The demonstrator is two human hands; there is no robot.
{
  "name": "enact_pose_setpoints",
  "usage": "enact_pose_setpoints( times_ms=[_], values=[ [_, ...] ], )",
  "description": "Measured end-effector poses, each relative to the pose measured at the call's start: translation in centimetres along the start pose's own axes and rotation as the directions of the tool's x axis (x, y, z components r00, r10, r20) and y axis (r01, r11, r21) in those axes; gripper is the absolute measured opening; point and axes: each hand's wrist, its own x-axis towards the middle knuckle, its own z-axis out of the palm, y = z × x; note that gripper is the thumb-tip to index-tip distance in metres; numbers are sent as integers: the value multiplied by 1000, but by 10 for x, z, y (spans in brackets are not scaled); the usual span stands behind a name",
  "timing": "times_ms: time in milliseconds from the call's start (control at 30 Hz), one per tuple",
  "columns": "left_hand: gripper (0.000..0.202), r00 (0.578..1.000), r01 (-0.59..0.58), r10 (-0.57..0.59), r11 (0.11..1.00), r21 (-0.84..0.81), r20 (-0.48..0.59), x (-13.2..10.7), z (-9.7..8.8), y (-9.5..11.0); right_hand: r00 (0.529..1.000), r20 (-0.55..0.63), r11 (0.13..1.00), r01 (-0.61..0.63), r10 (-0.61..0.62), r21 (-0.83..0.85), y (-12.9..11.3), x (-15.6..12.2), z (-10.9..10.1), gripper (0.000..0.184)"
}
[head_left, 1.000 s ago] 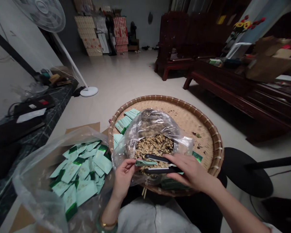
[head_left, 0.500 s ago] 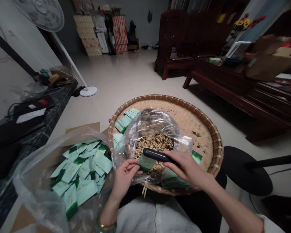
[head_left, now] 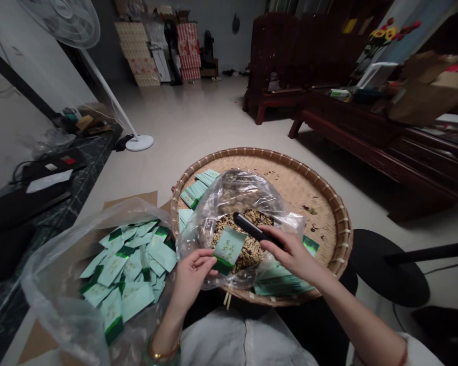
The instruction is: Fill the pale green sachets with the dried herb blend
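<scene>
My left hand [head_left: 195, 272] pinches the lower left corner of a pale green packet [head_left: 231, 244] with a dark green band and printed characters. The packet is over an open clear plastic bag [head_left: 248, 188] of loose, dried tea-like mix [head_left: 254, 254]. In my right hand [head_left: 295, 254] is a slim black handheld heat sealer [head_left: 251, 227], its tip pointing up and left, just above the packet's upper right side and apart from it. Beneath the right hand lies a stack of flat green packets [head_left: 278, 282].
The bag rests in a round woven bamboo tray [head_left: 338, 218], with more flat packets [head_left: 194, 193] at its left. Left of the tray, a large clear bag [head_left: 46, 269] holds many filled packets [head_left: 132, 264]. A white fan [head_left: 139, 143] and dark wooden furniture [head_left: 366, 137] stand beyond.
The heat sealer has come off the packet, moving slightly up and right. The packet has swung up so its printed face shows, still pinched in my left hand.
</scene>
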Motion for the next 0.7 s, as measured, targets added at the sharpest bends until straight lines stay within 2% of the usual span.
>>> enact_pose_setpoints(
  times_ms=[100,200,333,567,700],
  values=[
    [34,1000,-1,1,1000,-3,-1,0,1,1,1000,-10,1000,-11,11,-5,1,0,-2,37],
    [34,1000,-3,3,1000,5,16,-1,4,2,997,60,998,45,-42,-47,-2,0,1,36],
    [33,999,-8,7,1000,16,44,-3,5,1,992,65,990,113,-107,-90,-6,4,7,31],
    [32,998,10,-11,1000,27,56,-1,-1,0,992,120,998,39,-34,-41,-2,9,9,32],
    [33,998,28,-30,999,26,61,1,0,0,989,143,998,46,-40,-37,-2,10,9,29]
  ],
)
